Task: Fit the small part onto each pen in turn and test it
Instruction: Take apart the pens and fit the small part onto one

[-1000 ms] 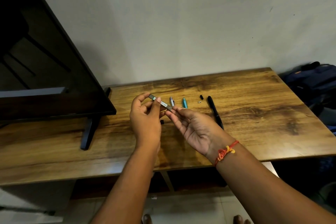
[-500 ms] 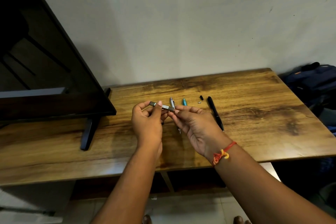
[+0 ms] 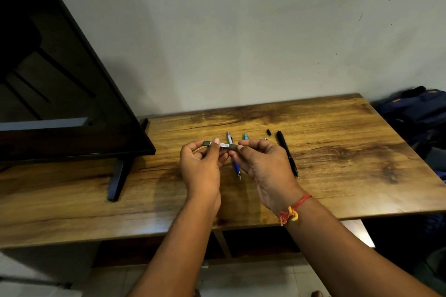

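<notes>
My left hand (image 3: 201,169) and right hand (image 3: 263,164) hold a grey pen (image 3: 220,145) level above the middle of the table (image 3: 337,176). The left fingers (image 3: 193,146) pinch one end and the right fingers (image 3: 249,144) curl round the other. Beneath lies a blue pen (image 3: 235,164) (tip toward the near edge), with a teal pen (image 3: 245,136) just beside it. Farther right lie a small black part (image 3: 268,131) and a black pen (image 3: 287,153). A TV (image 3: 60,79) stands at the left edge.

A dark grey pen (image 3: 220,145) with a white label is held level. A blue pen (image 3: 236,167), a teal pen (image 3: 245,136) and a black pen (image 3: 287,153) are laid on the table (image 3: 337,132), with a small black part (image 3: 268,131) beside the black one.
</notes>
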